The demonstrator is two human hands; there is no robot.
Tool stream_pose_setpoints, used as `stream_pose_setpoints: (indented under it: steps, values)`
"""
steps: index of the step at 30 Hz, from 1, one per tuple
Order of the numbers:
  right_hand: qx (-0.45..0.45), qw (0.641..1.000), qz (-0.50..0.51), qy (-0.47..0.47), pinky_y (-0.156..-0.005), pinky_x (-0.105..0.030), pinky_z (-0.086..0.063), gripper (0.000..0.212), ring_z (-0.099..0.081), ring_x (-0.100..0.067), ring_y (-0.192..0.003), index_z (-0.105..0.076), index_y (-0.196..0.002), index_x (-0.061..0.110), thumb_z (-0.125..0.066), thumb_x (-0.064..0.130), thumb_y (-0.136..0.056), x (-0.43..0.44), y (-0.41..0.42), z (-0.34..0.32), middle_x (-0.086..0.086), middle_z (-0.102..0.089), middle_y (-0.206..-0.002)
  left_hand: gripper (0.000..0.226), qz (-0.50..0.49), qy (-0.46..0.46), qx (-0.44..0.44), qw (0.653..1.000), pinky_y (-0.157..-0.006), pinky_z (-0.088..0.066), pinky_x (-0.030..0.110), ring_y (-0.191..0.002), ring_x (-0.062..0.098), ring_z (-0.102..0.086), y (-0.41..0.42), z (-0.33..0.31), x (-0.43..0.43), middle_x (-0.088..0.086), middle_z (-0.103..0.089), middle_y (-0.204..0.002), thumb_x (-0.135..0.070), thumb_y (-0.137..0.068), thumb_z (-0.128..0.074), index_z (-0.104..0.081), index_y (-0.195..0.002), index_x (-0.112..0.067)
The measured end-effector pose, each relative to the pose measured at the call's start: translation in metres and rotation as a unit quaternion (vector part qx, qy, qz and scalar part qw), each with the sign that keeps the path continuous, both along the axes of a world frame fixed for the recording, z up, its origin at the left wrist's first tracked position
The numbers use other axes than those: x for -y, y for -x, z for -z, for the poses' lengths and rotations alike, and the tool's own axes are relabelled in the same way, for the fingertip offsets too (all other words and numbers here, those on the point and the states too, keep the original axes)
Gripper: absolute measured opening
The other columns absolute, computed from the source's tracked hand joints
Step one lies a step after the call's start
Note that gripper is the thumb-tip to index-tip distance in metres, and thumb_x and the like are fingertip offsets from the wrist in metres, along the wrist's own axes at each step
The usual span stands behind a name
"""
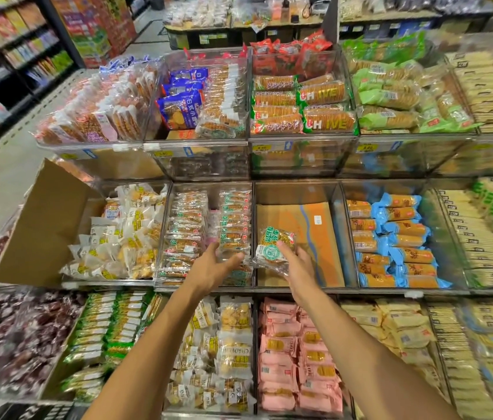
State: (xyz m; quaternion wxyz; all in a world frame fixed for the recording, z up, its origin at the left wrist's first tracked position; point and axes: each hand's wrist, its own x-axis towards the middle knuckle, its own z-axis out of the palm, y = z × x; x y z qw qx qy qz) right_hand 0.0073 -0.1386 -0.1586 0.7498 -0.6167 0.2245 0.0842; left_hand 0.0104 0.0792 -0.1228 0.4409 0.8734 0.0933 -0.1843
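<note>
Packet (pixel 272 248) gripped above bin (pixel 293 192)

Pinched at its lower right edge by right hand (pixel 298 265), thumb on top, over cardboard (pixel 314 234) lining the bin. Left hand (pixel 213 265) just left of packet, fingers spread, holding nothing, above neighbouring stacks (pixel 234 219).

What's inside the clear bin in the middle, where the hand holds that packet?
The bin holds only a flat cardboard sheet printed orange and blue. The right hand grips a snack packet over its front, hiding that part. Anything under the cardboard is covered.
</note>
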Motion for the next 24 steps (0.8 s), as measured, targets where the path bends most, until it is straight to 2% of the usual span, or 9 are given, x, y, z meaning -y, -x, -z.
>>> stream_pose_setpoints:
  steps: [5, 9, 10, 12, 14, 18, 21, 23, 24]
  values:
    - [0.006, 1.000, -0.015, 0.004, -0.119, -0.058, -0.036, 0.150, -0.043, -0.025, -0.145, -0.037, -0.160, 0.025, -0.073, 0.098, -0.034, -0.001, 0.001, -0.004, 0.004, -0.042, -0.162, 0.063, -0.090, 0.151, -0.062, 0.982, -0.121, -0.031, 0.046, -0.143, 0.030, -0.046, -0.018, -0.004, -0.005, 0.009, -0.046, -0.160, -0.051, -0.105, -0.052, -0.049, -0.152, -0.009]
    - [0.008, 1.000, -0.016, 0.006, -0.119, -0.058, -0.035, 0.145, -0.043, -0.023, -0.145, -0.038, -0.159, 0.025, -0.073, 0.098, -0.038, 0.000, 0.000, -0.002, 0.005, -0.044, -0.161, 0.033, -0.074, 0.156, -0.133, 0.976, -0.120, -0.036, 0.050, -0.144, 0.034, -0.045, -0.029, -0.002, 0.001, 0.012, -0.048, -0.157, -0.034, -0.097, -0.071, -0.063, -0.122, -0.013]
    - [0.008, 1.000, -0.014, 0.003, -0.120, -0.058, -0.035, 0.145, -0.043, -0.023, -0.145, -0.038, -0.160, 0.025, -0.074, 0.097, -0.039, 0.000, -0.001, -0.001, 0.005, -0.044, -0.161, 0.040, -0.075, 0.146, -0.143, 0.976, -0.115, -0.041, 0.052, -0.143, 0.035, -0.045, -0.031, 0.001, 0.000, 0.013, -0.049, -0.156, -0.038, -0.094, -0.075, -0.063, -0.122, -0.012]
    - [0.011, 1.000, -0.010, 0.001, -0.120, -0.058, -0.035, 0.146, -0.042, -0.024, -0.146, -0.036, -0.161, 0.025, -0.075, 0.096, -0.040, 0.000, -0.001, -0.001, 0.004, -0.043, -0.162, 0.087, -0.058, 0.130, -0.155, 0.978, -0.107, -0.048, 0.051, -0.141, 0.036, -0.047, -0.035, 0.005, -0.001, 0.014, -0.048, -0.157, -0.059, -0.078, -0.084, -0.055, -0.141, -0.007]
    - [0.017, 1.000, -0.014, 0.003, -0.120, -0.057, -0.035, 0.136, -0.041, -0.024, -0.147, -0.036, -0.161, 0.024, -0.075, 0.092, -0.050, -0.002, 0.000, -0.005, 0.004, -0.042, -0.162, 0.113, -0.044, 0.130, -0.157, 0.978, -0.115, -0.043, 0.054, -0.143, 0.036, -0.047, -0.037, 0.014, -0.002, 0.015, -0.045, -0.159, -0.068, -0.066, -0.087, -0.046, -0.150, -0.006]
    - [0.007, 1.000, -0.002, 0.015, -0.120, -0.051, -0.034, 0.098, -0.040, -0.025, -0.147, -0.034, -0.162, 0.020, -0.073, 0.066, -0.085, -0.003, -0.001, -0.002, 0.000, -0.039, -0.164, 0.083, -0.065, 0.150, -0.110, 0.980, -0.117, -0.040, 0.051, -0.136, 0.032, -0.056, -0.031, 0.021, -0.001, 0.011, -0.061, -0.145, -0.056, -0.068, -0.089, -0.064, -0.131, -0.008]
    - [0.010, 1.000, -0.013, 0.025, -0.119, -0.050, -0.034, 0.099, -0.041, -0.025, -0.147, -0.035, -0.161, 0.021, -0.072, 0.069, -0.083, -0.004, -0.002, 0.001, 0.001, -0.040, -0.163, 0.072, -0.063, 0.162, -0.041, 0.984, -0.101, -0.056, 0.033, -0.112, 0.013, -0.072, -0.019, 0.017, -0.003, -0.004, -0.075, -0.118, -0.042, -0.073, -0.088, -0.064, -0.133, -0.010]
    - [0.013, 0.999, -0.015, 0.031, -0.117, -0.050, -0.034, 0.097, -0.042, -0.025, -0.146, -0.037, -0.161, 0.022, -0.072, 0.069, -0.083, -0.005, -0.002, 0.002, 0.002, -0.042, -0.162, 0.076, -0.045, 0.127, 0.008, 0.991, -0.088, -0.058, 0.021, -0.110, 0.012, -0.073, -0.012, 0.015, -0.002, -0.008, -0.074, -0.119, -0.044, -0.077, -0.084, -0.058, -0.141, -0.011]
    - [0.012, 0.999, -0.015, 0.034, -0.117, -0.049, -0.034, 0.096, -0.042, -0.024, -0.145, -0.037, -0.160, 0.022, -0.072, 0.068, -0.084, -0.005, -0.003, 0.003, 0.002, -0.043, -0.161, 0.078, -0.034, 0.101, 0.014, 0.994, -0.092, -0.056, 0.024, -0.117, 0.016, -0.070, -0.011, 0.017, -0.002, -0.005, -0.071, -0.128, -0.049, -0.080, -0.081, -0.054, -0.145, -0.014]
